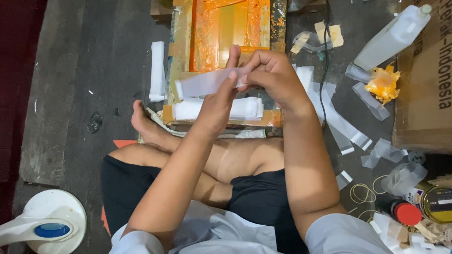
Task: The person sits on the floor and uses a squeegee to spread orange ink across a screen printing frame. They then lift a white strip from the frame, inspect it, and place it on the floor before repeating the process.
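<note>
Person's sitting cross-legged on the floor (71,74), with a big cardboard box (442,72) lying off to the right. An orange-stained frame (228,19) is sitting right in front, a stack (219,110) of white strips resting on its near edge. Both hands are pinching one white strip (206,83) above that stack: left hand (218,98) gripping its middle, right hand (270,75) closing on the end, I think.
</note>
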